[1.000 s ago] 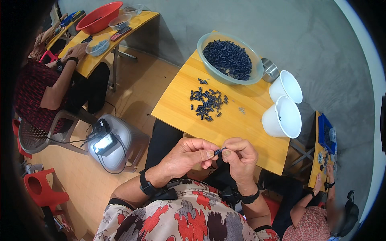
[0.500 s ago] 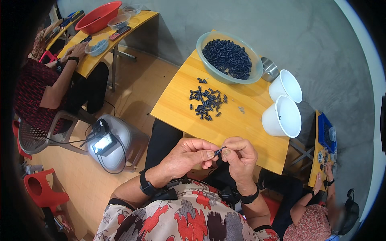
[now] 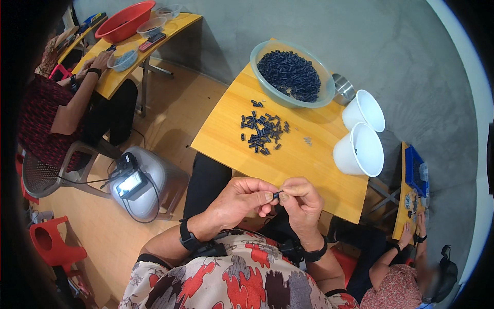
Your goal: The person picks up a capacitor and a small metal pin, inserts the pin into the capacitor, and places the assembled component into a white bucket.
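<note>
Close in front of my chest, my left hand [image 3: 246, 200] pinches a small dark plastic part [image 3: 277, 195] between thumb and forefinger. My right hand [image 3: 301, 203] meets it there, its thumb and fingertips closed at the part's other end. What the right fingertips grip, if anything besides this part, is too small to make out. Beyond the hands, a loose pile of like dark parts [image 3: 263, 131] lies on the yellow table [image 3: 226, 144]. Behind that pile stands a wide translucent basin [image 3: 329, 95] heaped with many more.
Two white buckets [image 3: 346, 155] stand at the table's right edge, beside a metal cup [image 3: 343, 85]. A few tiny pale bits [image 3: 307, 141] lie near them. Other people work at tables left and right. A grey stool [image 3: 172, 177] carrying a lit device [image 3: 131, 184] is at my left.
My right hand has shifted slightly left, closer to my left hand, and less of the dark part shows between them. The view has moved a little.
</note>
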A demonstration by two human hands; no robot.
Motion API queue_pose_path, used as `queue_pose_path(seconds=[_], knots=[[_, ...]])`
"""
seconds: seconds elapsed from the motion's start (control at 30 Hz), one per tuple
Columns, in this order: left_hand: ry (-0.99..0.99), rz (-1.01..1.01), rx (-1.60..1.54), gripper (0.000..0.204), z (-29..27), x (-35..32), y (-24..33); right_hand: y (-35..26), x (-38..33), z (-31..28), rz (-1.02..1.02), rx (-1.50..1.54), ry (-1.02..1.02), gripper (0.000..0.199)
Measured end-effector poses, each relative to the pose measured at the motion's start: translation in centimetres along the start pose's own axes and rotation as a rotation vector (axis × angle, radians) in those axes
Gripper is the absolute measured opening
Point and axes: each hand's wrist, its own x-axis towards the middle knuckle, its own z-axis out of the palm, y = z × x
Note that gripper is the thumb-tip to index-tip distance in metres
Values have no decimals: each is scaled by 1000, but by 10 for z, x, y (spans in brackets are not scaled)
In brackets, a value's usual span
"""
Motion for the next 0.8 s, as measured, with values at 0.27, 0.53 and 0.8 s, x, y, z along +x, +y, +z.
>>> queue_pose_path(seconds=[0.27,0.53,0.8], knots=[[-22,9,-2,18,-1,1,-2,5,-2,2,-255,-317,-34,28],[-15,69,91,18,-2,1,0,-1,1,10,-325,-488,-29,36],[-11,52,128,17,-5,2,-2,5,-1,13,-383,-664,28,35]])
